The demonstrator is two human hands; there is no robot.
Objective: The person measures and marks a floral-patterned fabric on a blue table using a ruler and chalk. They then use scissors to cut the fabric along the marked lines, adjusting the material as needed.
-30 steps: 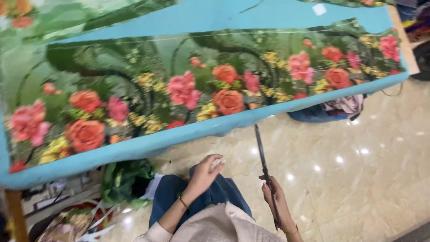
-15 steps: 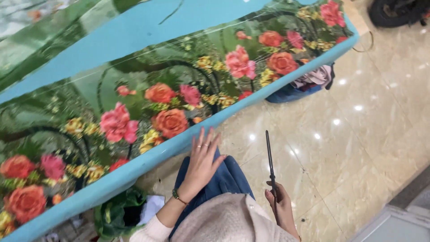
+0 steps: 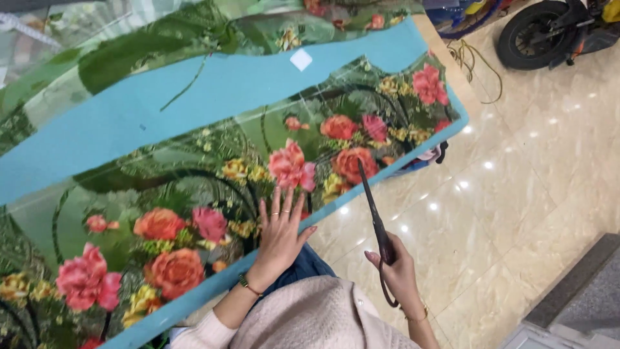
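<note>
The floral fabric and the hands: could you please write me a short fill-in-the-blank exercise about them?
1. The left hand lies flat on the floral ____.
2. The right hand holds a pair of ____.
3. The table under the fabric is coloured ____.
4. The blades' tip points toward an ____ rose.

Missing words: fabric; scissors; blue; orange

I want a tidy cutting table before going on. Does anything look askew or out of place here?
A loose green strip of cloth trails across the bare blue table, and a small white scrap lies beside it. The floral fabric lies flat under the left hand; the right hand holds scissors.
</note>
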